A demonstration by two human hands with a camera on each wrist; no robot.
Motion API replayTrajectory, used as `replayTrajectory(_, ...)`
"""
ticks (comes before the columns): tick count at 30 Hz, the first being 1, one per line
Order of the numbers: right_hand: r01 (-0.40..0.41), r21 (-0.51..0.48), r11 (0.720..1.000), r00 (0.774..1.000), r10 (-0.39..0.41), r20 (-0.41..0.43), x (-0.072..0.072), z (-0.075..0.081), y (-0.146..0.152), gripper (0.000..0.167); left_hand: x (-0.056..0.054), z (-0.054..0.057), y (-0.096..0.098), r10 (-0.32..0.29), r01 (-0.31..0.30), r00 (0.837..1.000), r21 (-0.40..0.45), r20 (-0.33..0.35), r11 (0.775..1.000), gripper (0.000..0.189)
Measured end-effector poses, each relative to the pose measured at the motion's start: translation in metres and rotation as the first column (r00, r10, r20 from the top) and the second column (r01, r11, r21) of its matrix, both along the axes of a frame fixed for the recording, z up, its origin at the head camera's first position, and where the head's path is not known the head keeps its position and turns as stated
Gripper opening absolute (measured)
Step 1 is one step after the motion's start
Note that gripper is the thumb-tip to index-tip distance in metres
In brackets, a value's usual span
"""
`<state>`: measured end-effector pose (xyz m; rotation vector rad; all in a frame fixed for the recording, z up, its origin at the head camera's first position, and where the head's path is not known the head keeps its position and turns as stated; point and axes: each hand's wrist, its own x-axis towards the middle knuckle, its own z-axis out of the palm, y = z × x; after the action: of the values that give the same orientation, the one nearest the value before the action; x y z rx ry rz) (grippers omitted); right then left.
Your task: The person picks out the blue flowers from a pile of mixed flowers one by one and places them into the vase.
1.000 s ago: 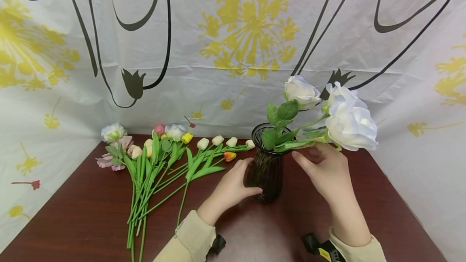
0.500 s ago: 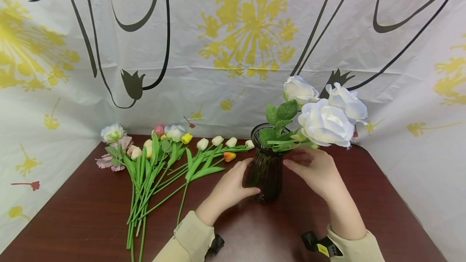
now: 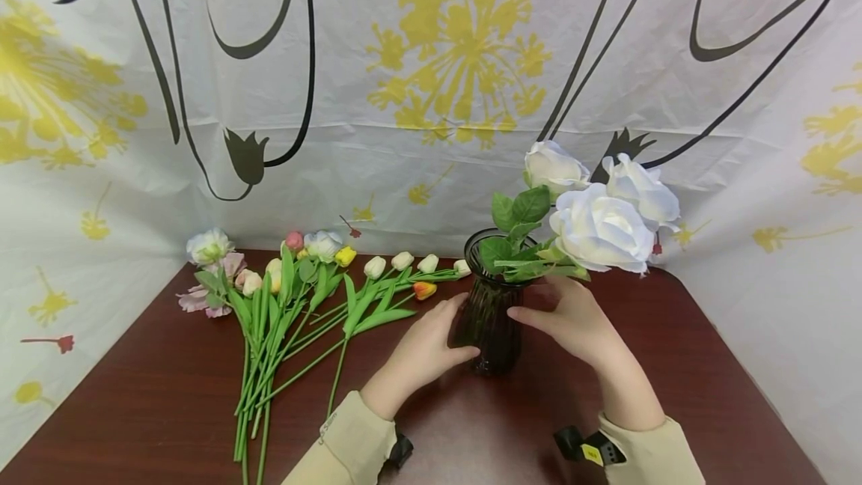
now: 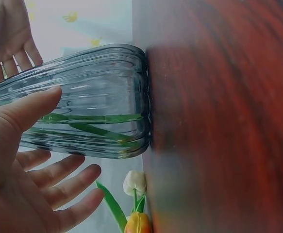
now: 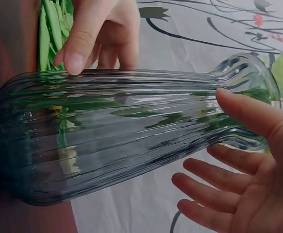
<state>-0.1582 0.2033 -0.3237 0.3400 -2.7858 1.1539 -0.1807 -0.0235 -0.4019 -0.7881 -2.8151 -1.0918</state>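
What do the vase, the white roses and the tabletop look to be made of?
Vase: most likely glass, glossy and smoky-tinted; green stems show through its ribbed wall.
White roses: probably fabric, matte, judging by the soft, cloth-like petal folds.
Tabletop: wood or wood-look laminate; red-brown grain with a soft sheen.

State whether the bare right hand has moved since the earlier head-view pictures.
Yes, the right hand has moved leftward and slightly down, toward the dark, ribbed glass vase.

Beige sleeves [image 3: 357, 432] and black wrist devices [image 3: 569, 443] are worn, the right bearing a yellow label [image 3: 592, 455].
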Motion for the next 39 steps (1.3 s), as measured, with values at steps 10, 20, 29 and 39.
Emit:
replayTrajectory(10,0.004,0.012,1.0,0.999,-0.005,0.051,-0.006,-0.007,0.0,0.079,-0.001,0.0,0.0,-0.006,0.005,1.0,-0.015,-0.014,1.0,0.079)
replayTrajectory(20,-0.008,-0.022,1.0,0.999,0.009,0.046,-0.008,-0.007,0.0,0.073,0.002,0.003,-0.005,-0.009,0.009,1.0,-0.047,-0.015,0.999,0.074)
replayTrajectory(29,-0.011,-0.027,1.0,0.999,0.012,0.048,-0.009,-0.009,0.001,0.075,0.005,0.005,-0.008,-0.007,0.008,0.999,-0.032,0.035,0.999,0.069)
replayTrajectory(39,-0.011,-0.034,0.999,0.998,0.013,0.056,-0.007,-0.006,-0.001,0.074,0.008,0.011,-0.015,-0.027,0.027,0.999,-0.012,0.028,1.0,0.041)
